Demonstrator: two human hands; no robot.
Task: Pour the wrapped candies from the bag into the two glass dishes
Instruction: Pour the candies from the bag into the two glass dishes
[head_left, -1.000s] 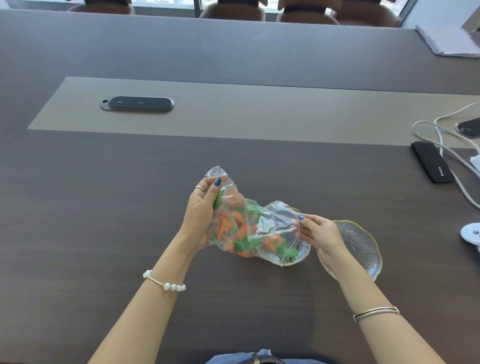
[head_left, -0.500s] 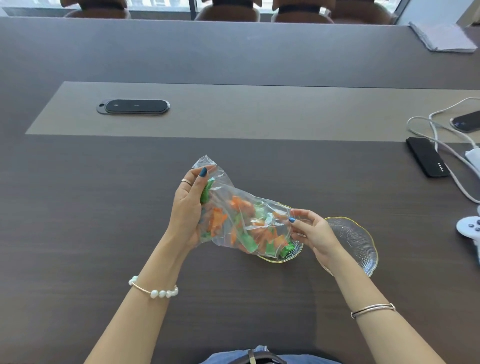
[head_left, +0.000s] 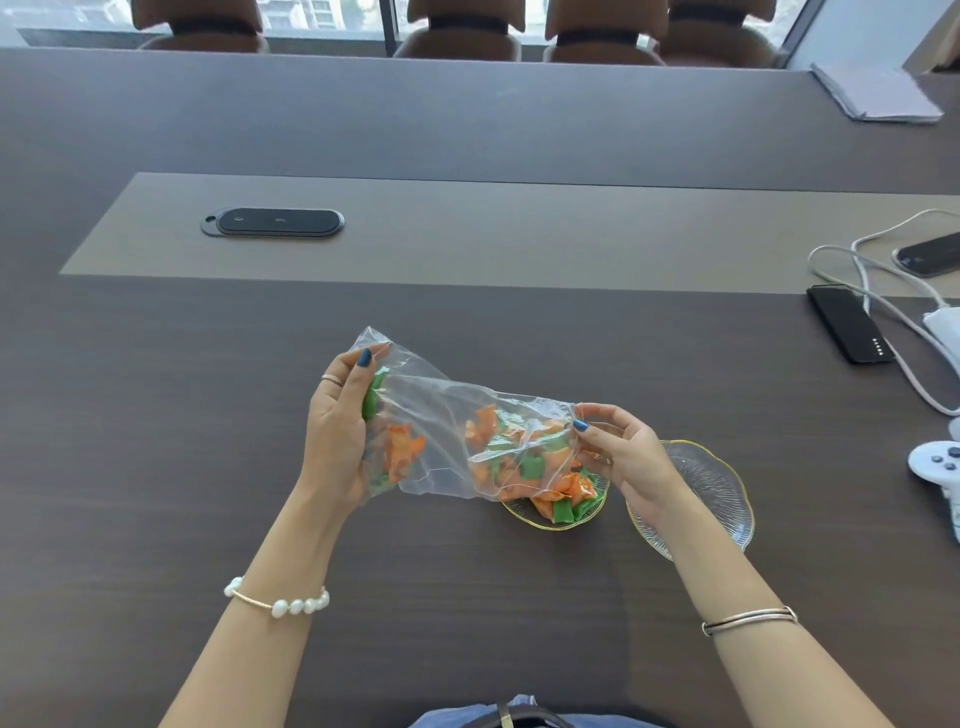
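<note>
The wrapped candies, orange and green ones, are mostly bunched at the mouth end of the clear plastic bag, and a few have already slid out into the nearer glass dish. We've got the bag slung between both hands over the dark table: our left hand is closed around the bottom end and holds it a bit higher, while our right hand pinches the rim of the opening between thumb and fingertips, right above that dish. That tilt looks deliberate, since lifting the closed end lets the sweets tumble toward the mouth, and pinching the rim lets us aim and throttle how many drop at once. A small clump, a green one and an orange one or two, is hanging back near our left palm, so we'd guess the bag needs a steeper lift or a shake. The second glass dish sits just beside the first, partly under our right wrist, and looks empty so far, so we reckon we're early in the job and need to save roughly half the sweets for it. Off to the right there's a black power bank, some white cables and a white game controller, well clear of the pouring.
</note>
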